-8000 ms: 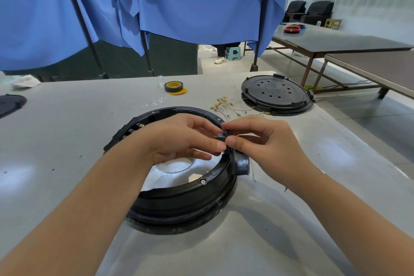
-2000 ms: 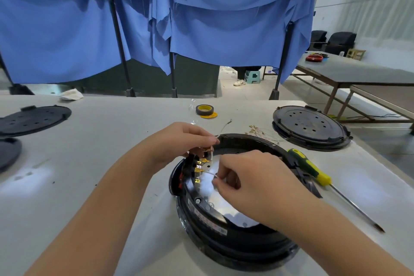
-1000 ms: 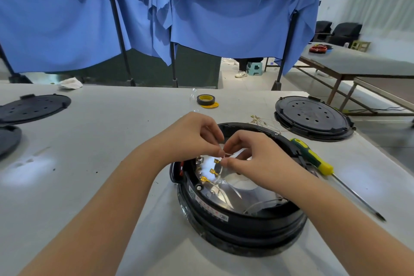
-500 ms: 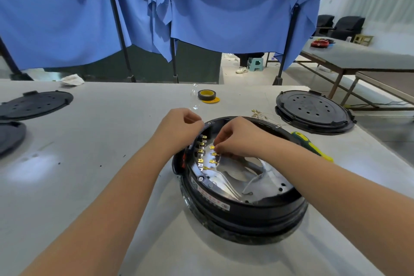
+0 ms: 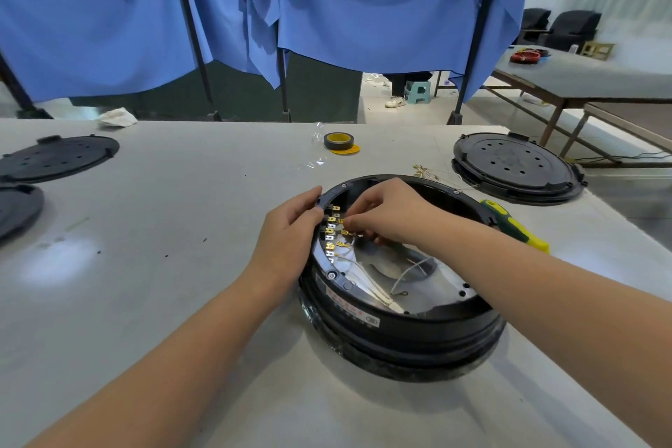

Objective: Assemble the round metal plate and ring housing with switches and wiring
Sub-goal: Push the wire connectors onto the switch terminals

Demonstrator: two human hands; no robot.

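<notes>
The ring housing (image 5: 400, 316) sits on the counter (image 5: 145, 265) at lower centre of the frame, black, with the round metal plate (image 5: 436, 284) seated inside it and showing bright. Loose white wires (image 5: 407, 271) lie across the plate, one ending in a ring lug. A column of brass switch terminals (image 5: 331, 233) runs down the inner left wall.

The left hand (image 5: 287, 244) grips the housing rim beside the terminals, fingers curled over the edge. The right hand (image 5: 385, 215) reaches in from the right, its fingertips narrowed in a pinch at the terminals; what it pinches is too small to tell, probably a wire connector.

Judgement: the step is seating a lead on a terminal. Push the connector on straight and keep the rim braced, so that no tab bends.

Further back at right lie a green-and-yellow screwdriver (image 5: 516, 225), spare connectors (image 5: 429, 173) and a black perforated cover (image 5: 516, 165).
</notes>
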